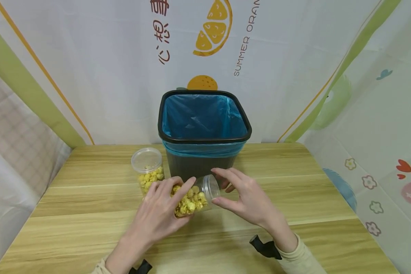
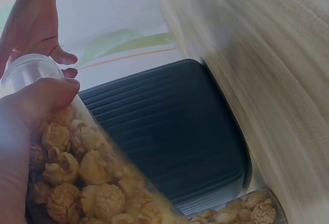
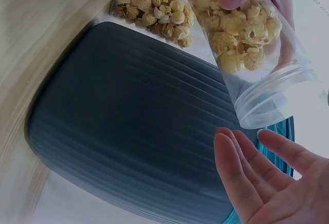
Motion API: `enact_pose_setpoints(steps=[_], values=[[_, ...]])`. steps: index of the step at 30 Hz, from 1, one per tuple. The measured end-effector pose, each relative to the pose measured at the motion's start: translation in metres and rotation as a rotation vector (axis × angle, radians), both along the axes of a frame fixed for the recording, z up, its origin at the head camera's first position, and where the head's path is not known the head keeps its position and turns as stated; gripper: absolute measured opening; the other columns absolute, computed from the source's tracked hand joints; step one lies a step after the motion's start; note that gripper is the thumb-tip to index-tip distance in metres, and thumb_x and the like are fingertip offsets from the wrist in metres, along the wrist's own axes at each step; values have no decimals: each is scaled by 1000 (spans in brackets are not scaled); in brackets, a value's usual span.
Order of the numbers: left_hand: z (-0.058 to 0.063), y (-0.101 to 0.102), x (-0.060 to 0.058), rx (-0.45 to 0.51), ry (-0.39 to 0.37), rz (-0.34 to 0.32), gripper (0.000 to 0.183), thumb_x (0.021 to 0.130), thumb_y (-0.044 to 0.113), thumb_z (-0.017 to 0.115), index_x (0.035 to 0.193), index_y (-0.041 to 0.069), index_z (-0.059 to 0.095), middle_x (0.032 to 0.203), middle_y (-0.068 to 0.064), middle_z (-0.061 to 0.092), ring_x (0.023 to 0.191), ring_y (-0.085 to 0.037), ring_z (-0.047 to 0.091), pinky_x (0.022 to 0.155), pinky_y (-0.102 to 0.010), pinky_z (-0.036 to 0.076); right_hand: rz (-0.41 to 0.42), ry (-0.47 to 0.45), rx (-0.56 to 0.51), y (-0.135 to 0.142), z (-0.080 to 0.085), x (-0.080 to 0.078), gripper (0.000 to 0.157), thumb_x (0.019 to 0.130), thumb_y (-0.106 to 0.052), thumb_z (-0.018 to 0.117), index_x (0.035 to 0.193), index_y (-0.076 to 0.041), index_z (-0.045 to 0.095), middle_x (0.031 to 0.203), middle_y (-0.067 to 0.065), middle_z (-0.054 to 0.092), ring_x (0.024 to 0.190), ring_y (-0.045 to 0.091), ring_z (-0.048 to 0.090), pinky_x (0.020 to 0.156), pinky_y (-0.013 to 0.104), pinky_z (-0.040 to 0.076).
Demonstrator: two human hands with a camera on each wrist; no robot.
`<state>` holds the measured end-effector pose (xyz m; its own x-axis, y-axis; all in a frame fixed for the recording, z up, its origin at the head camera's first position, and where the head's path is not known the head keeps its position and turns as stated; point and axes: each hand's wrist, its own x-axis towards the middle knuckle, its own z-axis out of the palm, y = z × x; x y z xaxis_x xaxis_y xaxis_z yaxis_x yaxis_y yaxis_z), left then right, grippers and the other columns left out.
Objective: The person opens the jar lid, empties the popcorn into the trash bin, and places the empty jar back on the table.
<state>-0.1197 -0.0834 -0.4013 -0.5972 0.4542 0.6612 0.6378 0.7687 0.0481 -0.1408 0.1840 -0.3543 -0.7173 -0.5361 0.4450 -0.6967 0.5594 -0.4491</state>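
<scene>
My left hand point(image 1: 157, 211) grips a clear plastic jar point(image 1: 192, 201) of yellow popcorn round its body. The jar lies tilted, with its clear round lid point(image 1: 211, 187) pointing right. Beside that lid is my right hand point(image 1: 248, 196), fingers and thumb spread on either side of it. In the right wrist view, the fingers point(image 3: 234, 172) are fairly straight, just short of the lid's rim. Popcorn fills the jar's lower part, leaving a gap below the lid. A second clear jar point(image 1: 150, 177) of popcorn, lid on, stands upright left of the bin, partly behind my left hand.
A dark bin point(image 1: 188, 163) with a black rim and a blue liner point(image 1: 202, 118) stands at the back of the wooden table point(image 1: 96, 213), right behind the hands. Printed white curtains point(image 1: 123, 76) hang behind and at both sides. Black straps point(image 1: 265, 249) sit at both wrists.
</scene>
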Motion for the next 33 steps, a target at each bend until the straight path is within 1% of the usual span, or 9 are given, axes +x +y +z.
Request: enact_pose_setpoints(steps=[4, 7, 11, 14, 18, 24, 28, 30, 33], values=[[-1, 0, 0, -7, 17, -4, 104, 60, 44, 95, 151, 24, 49, 117, -9, 61, 99, -24, 63, 87, -43, 50, 0, -29, 9, -1, -2, 0, 60, 90, -37, 79, 143, -17, 58, 118, -3, 68, 91, 9, 67, 78, 26, 60], [-1, 0, 0, -8, 16, 0, 104, 60, 44, 95, 152, 24, 49, 117, -9, 61, 99, -25, 63, 87, -44, 51, 33, -28, 18, -2, -2, 0, 61, 91, -37, 77, 145, -16, 56, 126, -1, 66, 95, 11, 68, 80, 26, 60], [-1, 0, -1, -2, 12, 7, 103, 60, 43, 95, 150, 24, 50, 116, -9, 62, 99, -25, 64, 86, -43, 52, 93, -10, 32, -1, 0, -1, 65, 92, -37, 77, 149, -19, 52, 141, 0, 60, 109, 12, 69, 89, 30, 61], [-1, -1, -2, 0, 9, 10, 103, 59, 42, 95, 150, 24, 51, 116, -9, 62, 99, -25, 64, 86, -43, 52, 141, 15, 42, 2, 0, -2, 66, 92, -37, 78, 150, -22, 51, 147, 0, 56, 120, 14, 66, 94, 35, 61], [-1, -1, -2, -9, 0, 13, 103, 60, 44, 95, 150, 25, 50, 117, -9, 62, 99, -25, 64, 87, -43, 51, 199, 50, 41, 6, 2, -3, 68, 88, -30, 82, 149, -21, 52, 150, 5, 55, 128, 19, 62, 97, 38, 60], [-1, -1, -2, -22, -15, 20, 102, 61, 46, 95, 150, 25, 50, 118, -8, 62, 99, -25, 64, 87, -43, 51, 258, 53, 32, 8, 4, -3, 73, 84, -19, 86, 149, -20, 51, 153, 10, 52, 131, 21, 61, 97, 37, 60], [0, 0, -1, -24, -15, 21, 102, 61, 46, 95, 150, 25, 51, 118, -9, 62, 101, -26, 64, 89, -44, 51, 227, 42, 29, 8, 5, -2, 74, 86, -26, 85, 151, -20, 49, 154, 9, 50, 132, 20, 60, 99, 38, 59], [0, 0, -1, -27, -9, 13, 103, 59, 45, 97, 150, 25, 51, 119, -9, 62, 101, -26, 64, 89, -44, 51, 182, 35, 23, 7, 5, -1, 73, 87, -32, 83, 151, -19, 49, 153, 6, 52, 130, 19, 61, 97, 37, 59], [-1, 0, -1, -40, 10, 4, 107, 56, 45, 99, 150, 24, 52, 120, -9, 61, 100, -26, 63, 88, -44, 51, 97, 18, 22, 4, 4, 0, 69, 89, -37, 80, 149, -18, 51, 144, 0, 58, 118, 15, 66, 92, 33, 60]])
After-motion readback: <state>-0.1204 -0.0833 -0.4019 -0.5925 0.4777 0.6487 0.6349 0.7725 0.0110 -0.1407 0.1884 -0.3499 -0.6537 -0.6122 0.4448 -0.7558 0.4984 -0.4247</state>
